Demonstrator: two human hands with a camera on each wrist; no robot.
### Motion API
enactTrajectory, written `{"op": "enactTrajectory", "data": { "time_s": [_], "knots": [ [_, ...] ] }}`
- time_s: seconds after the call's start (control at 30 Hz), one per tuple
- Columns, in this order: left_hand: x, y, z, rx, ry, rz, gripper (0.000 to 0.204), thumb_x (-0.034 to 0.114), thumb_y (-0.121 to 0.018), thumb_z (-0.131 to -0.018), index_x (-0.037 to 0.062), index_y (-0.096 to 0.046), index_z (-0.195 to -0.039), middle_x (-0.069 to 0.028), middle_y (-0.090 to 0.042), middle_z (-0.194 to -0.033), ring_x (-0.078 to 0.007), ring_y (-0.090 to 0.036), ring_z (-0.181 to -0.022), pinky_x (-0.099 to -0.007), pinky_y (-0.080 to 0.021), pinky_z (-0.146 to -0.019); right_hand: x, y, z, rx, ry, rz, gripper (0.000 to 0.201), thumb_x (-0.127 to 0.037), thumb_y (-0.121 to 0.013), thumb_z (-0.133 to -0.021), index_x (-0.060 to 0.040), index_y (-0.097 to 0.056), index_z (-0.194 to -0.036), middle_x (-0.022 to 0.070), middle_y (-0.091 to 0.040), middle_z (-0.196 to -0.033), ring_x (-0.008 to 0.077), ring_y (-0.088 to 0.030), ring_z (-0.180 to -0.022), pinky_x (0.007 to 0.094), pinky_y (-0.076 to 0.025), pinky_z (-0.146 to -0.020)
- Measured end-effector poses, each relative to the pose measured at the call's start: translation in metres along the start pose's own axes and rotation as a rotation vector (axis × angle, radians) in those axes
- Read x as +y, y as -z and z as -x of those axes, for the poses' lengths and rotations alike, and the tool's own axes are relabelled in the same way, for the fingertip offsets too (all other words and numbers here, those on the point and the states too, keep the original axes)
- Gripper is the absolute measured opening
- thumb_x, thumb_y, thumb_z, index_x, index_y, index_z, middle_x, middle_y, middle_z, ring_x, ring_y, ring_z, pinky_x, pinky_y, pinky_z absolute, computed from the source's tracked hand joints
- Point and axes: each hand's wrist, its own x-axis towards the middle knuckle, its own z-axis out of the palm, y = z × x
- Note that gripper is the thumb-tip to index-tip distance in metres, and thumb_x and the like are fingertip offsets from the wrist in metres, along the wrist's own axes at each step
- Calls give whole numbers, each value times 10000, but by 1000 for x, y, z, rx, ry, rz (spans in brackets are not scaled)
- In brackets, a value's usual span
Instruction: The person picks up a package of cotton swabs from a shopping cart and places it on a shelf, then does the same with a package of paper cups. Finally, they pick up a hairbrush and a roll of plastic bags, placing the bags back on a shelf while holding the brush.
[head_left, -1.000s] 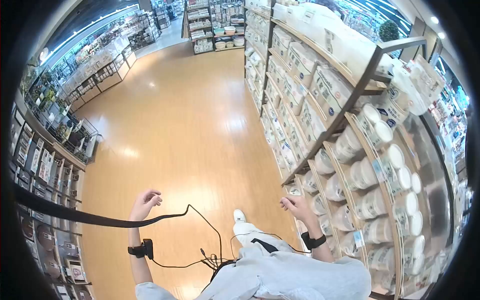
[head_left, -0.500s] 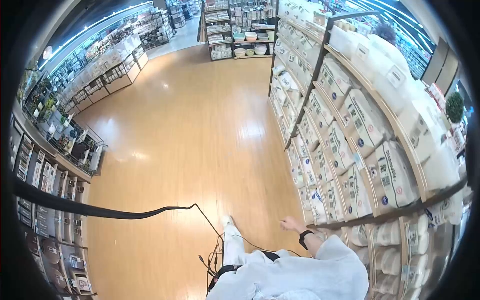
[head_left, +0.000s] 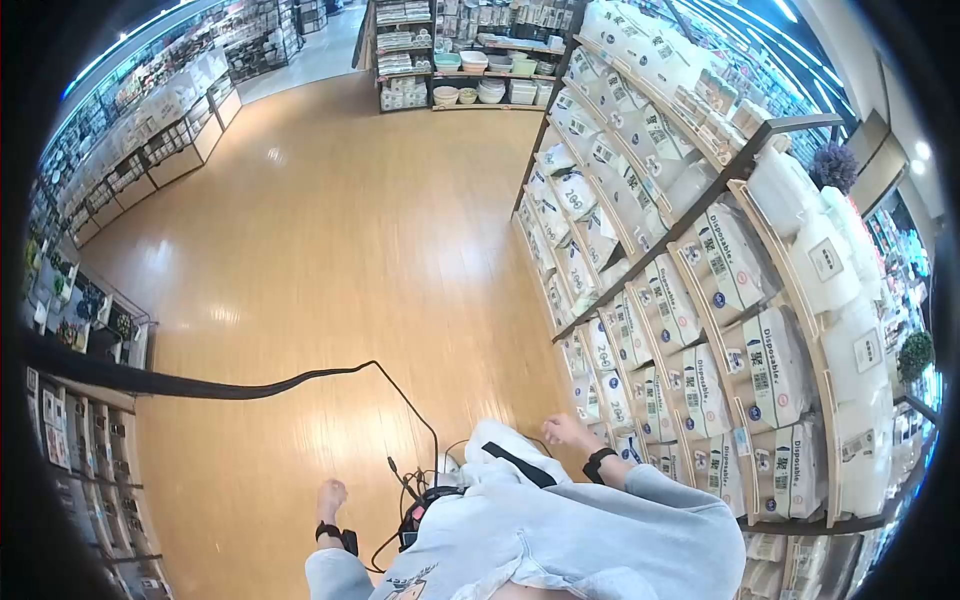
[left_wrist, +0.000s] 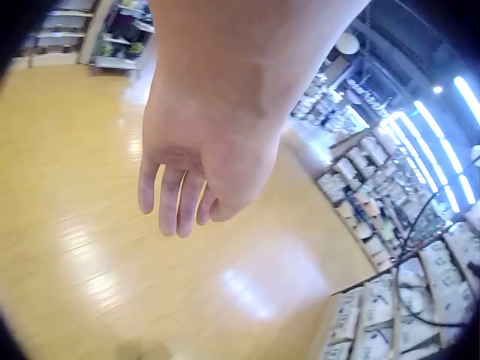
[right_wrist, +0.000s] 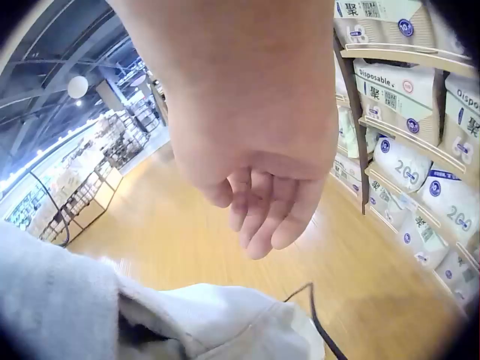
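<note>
My left hand [head_left: 331,494] hangs low beside my body over the wooden floor [head_left: 330,270]; in the left wrist view the left hand [left_wrist: 196,177] has loose, nearly straight fingers and holds nothing. My right hand [head_left: 566,431] is out in front near the lower shelf of white "Disposable" packs [head_left: 700,385]; in the right wrist view the right hand [right_wrist: 259,195] is empty with loosely curled fingers. Neither hand touches anything.
A tall shelf unit [head_left: 690,230] of white packaged goods runs along my right. Low display racks [head_left: 85,330] line the left side, and more shelves with bowls [head_left: 465,90] stand at the aisle's far end. A black cable [head_left: 300,380] hangs across in front of me.
My left hand dropped from chest height to my side. My right hand lowered slightly and stays beside the shelves. I have moved along the aisle from tubs to bagged packs.
</note>
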Motion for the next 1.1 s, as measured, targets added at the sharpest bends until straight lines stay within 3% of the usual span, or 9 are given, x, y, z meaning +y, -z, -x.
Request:
{"op": "enactTrajectory", "data": {
  "time_s": [0.2,0.3,0.47,0.6,0.77,0.97,1.0,1.03,1.1],
  "knots": [
    [229,136,-225,50,-296,186,213,182,-547,-842,23,-639,-951,-152,-678,-789,-212,-672,-723,-318,-525,-659,-56,43,-118,53,-30,73,220,-189,-496,-880,-28,-644,-892,78,-665,-757,148,-643,-637,278,-513,-547],
    [264,155,-311,-31,-349,9,223,181,-557,-832,22,-633,-968,-154,-678,-789,-218,-672,-718,-326,-526,-662,-57,70,-178,-43,-213,125,230,-207,-517,-865,-24,-654,-891,93,-671,-759,169,-654,-639,286,-535,-563],
    [268,200,-385,-371,190,110,232,209,-562,-846,37,-617,-992,-105,-685,-849,-204,-668,-723,-323,-510,-618,-96,149,-283,109,-445,-189,253,-230,-523,-865,-15,-652,-896,97,-679,-791,189,-661,-634,305,-539,-554],
    [267,224,-435,-358,432,107,214,205,-541,-876,49,-591,-1014,-103,-678,-873,-208,-657,-714,-341,-502,-594,-167,239,-381,68,-296,8,239,-210,-516,-864,-6,-636,-897,109,-674,-786,204,-666,-646,320,-543,-559],
    [329,222,-496,-357,520,383,226,213,-550,-866,43,-593,-1009,-95,-674,-895,-200,-644,-743,-331,-502,-603,-311,337,-512,196,-19,74,265,-216,-517,-837,19,-638,-835,121,-669,-729,202,-660,-617,322,-527,-573],
    [443,229,-648,-579,570,271,193,261,-613,-827,88,-648,-906,-29,-640,-831,-176,-565,-655,-353,-445,-560,-420,405,-640,145,-88,158,227,-197,-508,-875,-6,-629,-879,97,-669,-784,174,-658,-666,293,-528,-583],
    [458,249,-687,-757,-25,127,191,261,-598,-824,87,-643,-889,-26,-626,-782,-189,-561,-642,-358,-447,-563,-440,410,-646,159,-116,134,227,-197,-508,-875,-6,-629,-879,97,-669,-784,174,-658,-666,293,-528,-583],
    [482,253,-722,-637,377,188,197,237,-574,-820,84,-624,-933,-44,-644,-782,-213,-594,-645,-366,-472,-589,-461,423,-655,133,-144,172,231,-205,-506,-875,-13,-633,-889,93,-669,-777,173,-658,-666,292,-529,-589],
    [522,273,-813,-628,438,283,229,237,-561,-821,71,-596,-975,-70,-666,-815,-218,-626,-672,-369,-487,-588,-486,442,-663,126,-213,186,235,-212,-505,-875,-19,-638,-900,89,-668,-771,172,-657,-666,292,-529,-594]
  ]
}}
